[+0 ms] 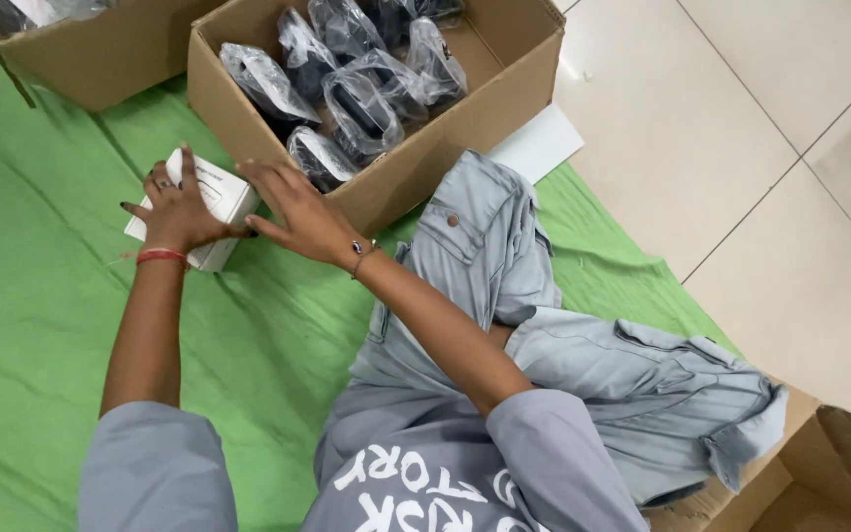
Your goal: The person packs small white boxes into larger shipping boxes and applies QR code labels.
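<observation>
A: Grip? Left hand clasps small white box from above; right hand lies flat, fingers spread, against its side.

B: Location? Box on green cloth, just beside open cardboard carton of plastic-bagged black items. Second carton behind.

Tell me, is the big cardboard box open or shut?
Open. The cardboard box has no closed top, and the black bagged items inside are visible.

Spread over a pale tiled floor: a rumpled green cloth. Near its top edge, an open cardboard box of black items in clear bags; beside it, at the top left corner, another carton.
</observation>
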